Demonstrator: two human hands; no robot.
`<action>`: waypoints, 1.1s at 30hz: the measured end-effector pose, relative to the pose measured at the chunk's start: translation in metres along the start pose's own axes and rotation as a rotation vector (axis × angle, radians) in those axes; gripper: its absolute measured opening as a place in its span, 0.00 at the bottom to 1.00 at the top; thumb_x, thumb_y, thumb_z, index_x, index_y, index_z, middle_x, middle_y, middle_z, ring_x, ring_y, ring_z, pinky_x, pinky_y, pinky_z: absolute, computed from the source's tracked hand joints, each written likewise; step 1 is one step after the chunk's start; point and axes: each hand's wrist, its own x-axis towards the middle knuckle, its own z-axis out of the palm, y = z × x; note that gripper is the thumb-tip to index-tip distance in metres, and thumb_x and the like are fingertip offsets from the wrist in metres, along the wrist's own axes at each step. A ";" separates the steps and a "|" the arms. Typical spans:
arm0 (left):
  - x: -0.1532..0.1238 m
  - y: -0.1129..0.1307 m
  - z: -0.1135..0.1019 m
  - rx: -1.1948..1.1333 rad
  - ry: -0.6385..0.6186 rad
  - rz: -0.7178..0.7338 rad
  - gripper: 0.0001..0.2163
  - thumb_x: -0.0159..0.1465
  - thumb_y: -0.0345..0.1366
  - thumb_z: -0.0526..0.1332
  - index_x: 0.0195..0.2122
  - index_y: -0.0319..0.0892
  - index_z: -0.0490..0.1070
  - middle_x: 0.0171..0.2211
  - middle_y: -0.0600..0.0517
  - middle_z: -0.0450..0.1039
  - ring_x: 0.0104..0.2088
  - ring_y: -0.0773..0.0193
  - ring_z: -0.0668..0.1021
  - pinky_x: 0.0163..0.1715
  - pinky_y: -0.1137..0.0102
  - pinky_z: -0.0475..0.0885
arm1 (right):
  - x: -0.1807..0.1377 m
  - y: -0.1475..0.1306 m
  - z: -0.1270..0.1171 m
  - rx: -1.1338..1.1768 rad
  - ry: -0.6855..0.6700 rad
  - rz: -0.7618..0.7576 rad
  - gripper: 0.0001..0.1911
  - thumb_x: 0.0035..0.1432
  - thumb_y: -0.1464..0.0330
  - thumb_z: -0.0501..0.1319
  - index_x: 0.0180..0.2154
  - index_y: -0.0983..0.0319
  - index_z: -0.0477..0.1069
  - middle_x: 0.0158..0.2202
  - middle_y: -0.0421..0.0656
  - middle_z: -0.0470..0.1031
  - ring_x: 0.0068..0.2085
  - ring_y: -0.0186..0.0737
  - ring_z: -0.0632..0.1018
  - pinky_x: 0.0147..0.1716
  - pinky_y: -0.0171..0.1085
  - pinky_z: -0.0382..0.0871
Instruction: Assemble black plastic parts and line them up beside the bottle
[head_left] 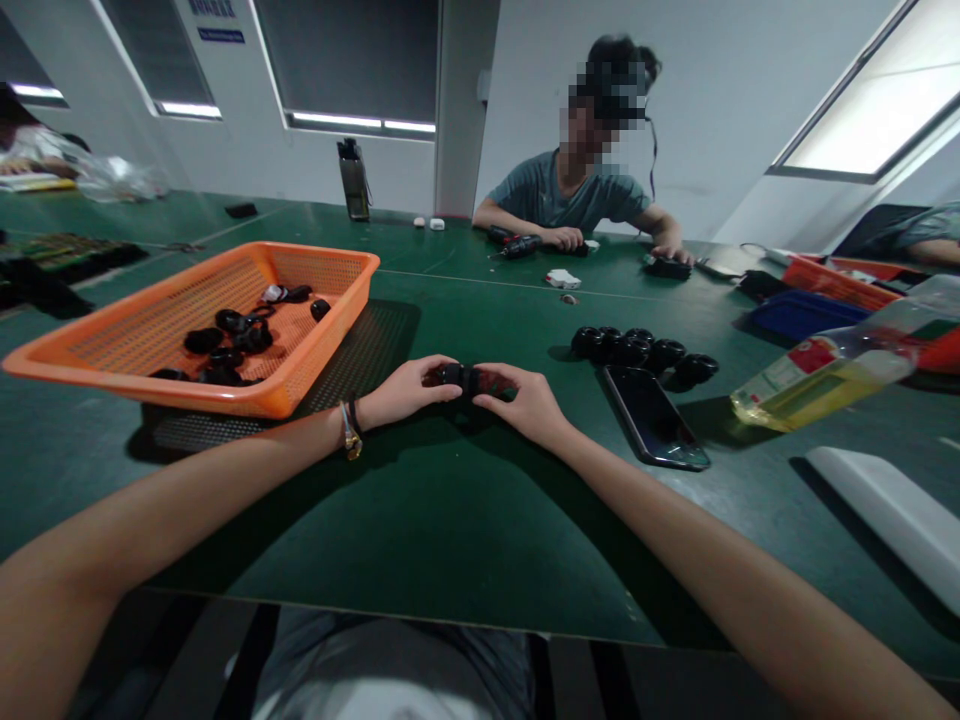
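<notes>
Between my two hands, just above the green table (450,520), is a small black rounded part (460,378); its exact kind does not show. My left hand (412,388) grips its left side with thumb and fingers. From the right, my right hand (525,402) closes on the other side of the same part. The fingers hide much of it. Left of my hands stands an orange basket (322,345) with several black round parts (244,330) lying in it. To the right, similar black parts (637,348) sit grouped in rows on the table.
A phone (654,415) lies right of my hands, near a tilted-looking bottle of yellow liquid (817,375) and a white block (892,510). Across the table a person (577,190) sits by a power drill (517,243). A dark water bottle (353,182) stands at the back.
</notes>
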 end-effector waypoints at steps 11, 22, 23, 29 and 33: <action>-0.001 0.001 0.000 -0.015 0.001 0.000 0.22 0.50 0.42 0.63 0.44 0.36 0.66 0.42 0.46 0.71 0.42 0.58 0.74 0.44 0.63 0.68 | 0.000 0.000 0.001 -0.009 0.002 0.011 0.17 0.46 0.71 0.64 0.42 0.62 0.73 0.35 0.43 0.78 0.35 0.39 0.78 0.37 0.39 0.71; 0.000 -0.001 0.000 0.000 0.000 0.009 0.20 0.51 0.40 0.63 0.44 0.37 0.66 0.42 0.47 0.72 0.41 0.59 0.74 0.43 0.64 0.68 | 0.000 0.002 0.002 0.008 0.016 0.009 0.16 0.46 0.71 0.64 0.41 0.60 0.73 0.33 0.41 0.78 0.33 0.38 0.77 0.36 0.39 0.71; 0.000 -0.001 0.000 -0.004 -0.001 0.001 0.20 0.51 0.40 0.63 0.44 0.37 0.66 0.42 0.47 0.72 0.42 0.59 0.74 0.44 0.64 0.68 | 0.000 0.002 0.002 0.009 0.017 0.009 0.16 0.46 0.71 0.64 0.41 0.60 0.73 0.33 0.41 0.78 0.34 0.38 0.77 0.36 0.39 0.71; -0.001 0.001 0.000 -0.013 0.003 -0.008 0.21 0.50 0.41 0.63 0.44 0.36 0.66 0.42 0.46 0.71 0.43 0.58 0.74 0.45 0.64 0.68 | 0.000 0.001 0.002 0.017 0.011 0.024 0.16 0.46 0.71 0.64 0.41 0.62 0.73 0.34 0.42 0.79 0.34 0.38 0.78 0.36 0.39 0.71; -0.001 0.002 0.000 -0.013 0.000 -0.009 0.22 0.50 0.41 0.63 0.44 0.35 0.66 0.42 0.45 0.71 0.43 0.58 0.74 0.45 0.63 0.68 | 0.001 0.000 0.002 0.019 0.004 0.024 0.16 0.47 0.71 0.64 0.41 0.61 0.73 0.33 0.42 0.79 0.33 0.37 0.78 0.36 0.38 0.71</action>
